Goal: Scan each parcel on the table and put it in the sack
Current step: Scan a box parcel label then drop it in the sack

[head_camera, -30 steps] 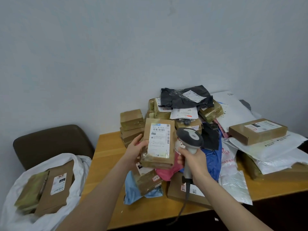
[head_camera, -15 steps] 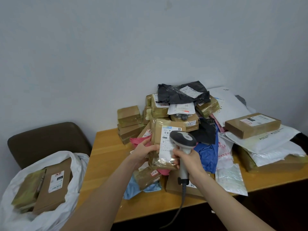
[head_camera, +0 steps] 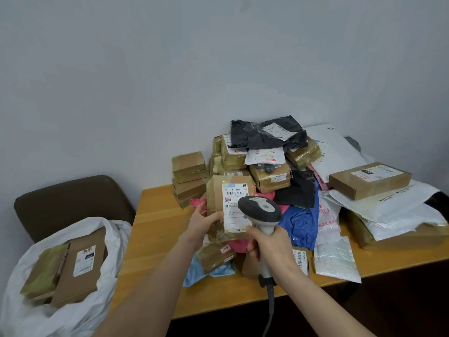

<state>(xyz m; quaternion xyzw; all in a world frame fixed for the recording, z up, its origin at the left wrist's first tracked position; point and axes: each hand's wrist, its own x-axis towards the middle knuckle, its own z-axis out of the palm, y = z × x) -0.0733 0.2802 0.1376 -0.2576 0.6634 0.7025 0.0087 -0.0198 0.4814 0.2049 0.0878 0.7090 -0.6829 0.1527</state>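
My left hand (head_camera: pixel 202 221) grips a brown taped parcel (head_camera: pixel 217 193) by its left edge, holding it upright over the table with its white label facing me. My right hand (head_camera: pixel 269 246) grips the handle of a grey and white barcode scanner (head_camera: pixel 261 210), whose head points at the label and covers its lower right part. A small red light dot shows at the label's upper right. The white sack (head_camera: pixel 31 314) stands open at the lower left with two brown parcels (head_camera: pixel 80 266) inside it.
A pile of brown boxes (head_camera: pixel 189 166), black, blue, pink and white mailer bags covers the back and right of the wooden table (head_camera: pixel 155 239). A flat box (head_camera: pixel 369 178) lies on white mailers at the right. A brown chair (head_camera: pixel 70 200) stands behind the sack.
The parcel has shifted slightly right and tilted more upright. The scanner head has come closer over the label's lower right part. The camera view has moved a little.
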